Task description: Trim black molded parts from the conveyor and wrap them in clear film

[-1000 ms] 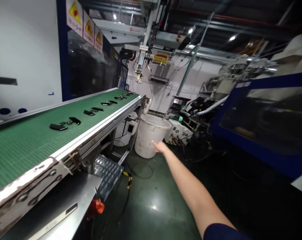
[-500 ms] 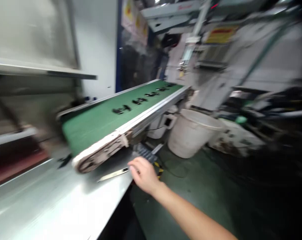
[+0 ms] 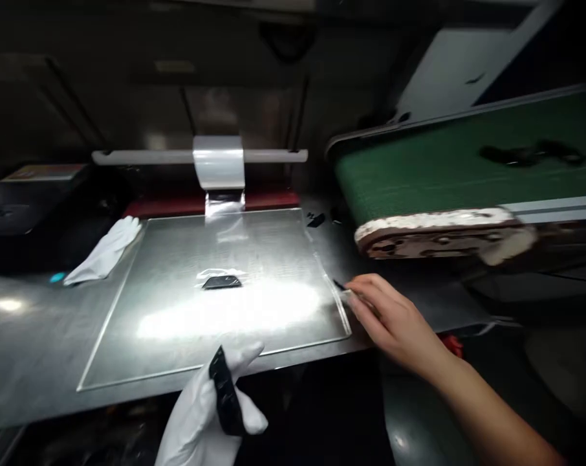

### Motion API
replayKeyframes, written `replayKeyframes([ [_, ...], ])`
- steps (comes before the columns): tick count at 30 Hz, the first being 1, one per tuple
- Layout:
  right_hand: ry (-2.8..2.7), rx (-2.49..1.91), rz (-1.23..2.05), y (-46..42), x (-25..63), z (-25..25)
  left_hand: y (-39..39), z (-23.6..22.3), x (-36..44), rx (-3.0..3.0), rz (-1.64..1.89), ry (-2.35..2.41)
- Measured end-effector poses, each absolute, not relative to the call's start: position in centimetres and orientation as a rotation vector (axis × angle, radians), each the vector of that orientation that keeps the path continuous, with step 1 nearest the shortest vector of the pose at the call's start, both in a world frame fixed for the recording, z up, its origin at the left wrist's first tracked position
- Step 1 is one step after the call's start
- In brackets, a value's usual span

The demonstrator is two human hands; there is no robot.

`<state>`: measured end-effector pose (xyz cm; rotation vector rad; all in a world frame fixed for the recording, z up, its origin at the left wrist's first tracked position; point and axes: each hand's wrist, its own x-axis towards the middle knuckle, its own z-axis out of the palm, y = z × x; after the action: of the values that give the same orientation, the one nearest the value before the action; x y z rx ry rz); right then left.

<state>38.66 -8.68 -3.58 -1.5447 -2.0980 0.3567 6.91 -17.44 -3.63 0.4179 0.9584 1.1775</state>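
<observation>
My left hand [image 3: 203, 408], in a white glove, is at the bottom centre, in front of the table edge. It grips a narrow black plastic part [image 3: 226, 395] between thumb and fingers. My right hand [image 3: 390, 317] is bare, near the right corner of a clear plate [image 3: 171, 246]. Its fingers are pinched on a slim, pale, knife-like tool [image 3: 345, 292]; only a short end with a dark tip shows, and the rest is hidden by the hand. On the plate lies a small black piece [image 3: 222, 282] with clear film about it.
A green conveyor belt [image 3: 433, 175] at the right carries a black part [image 3: 530, 154]. Behind the plate, a film strip [image 3: 219, 165] hangs over a white rod [image 3: 147, 157]. A white glove [image 3: 103, 252] lies left on the metal table [image 3: 35, 343]. Black scraps [image 3: 316, 220] lie beside the conveyor.
The view has swung left from the conveyor to the plate. The pale tool, earlier lying along the table at my right fingers, is now in my right hand. My left hand has come into view.
</observation>
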Motion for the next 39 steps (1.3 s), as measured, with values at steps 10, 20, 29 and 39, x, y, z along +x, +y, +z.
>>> replayKeyframes([
  [10,-2.347,-0.872,1.035,-11.3,26.6,0.7,-17.8,-4.8,6.7,0.456,1.178,0.685],
  [20,-2.452,-0.855,1.024,-11.1,26.8,0.0,-17.4,-4.8,6.1,0.463,1.087,0.65],
  [29,-2.486,-0.851,1.048,-11.2,27.7,0.0,-17.9,-5.4,6.1,0.518,1.034,0.71],
  [39,-2.338,-0.891,1.02,-12.0,27.0,-0.5,-17.7,-5.0,6.1,0.521,1.051,0.682],
])
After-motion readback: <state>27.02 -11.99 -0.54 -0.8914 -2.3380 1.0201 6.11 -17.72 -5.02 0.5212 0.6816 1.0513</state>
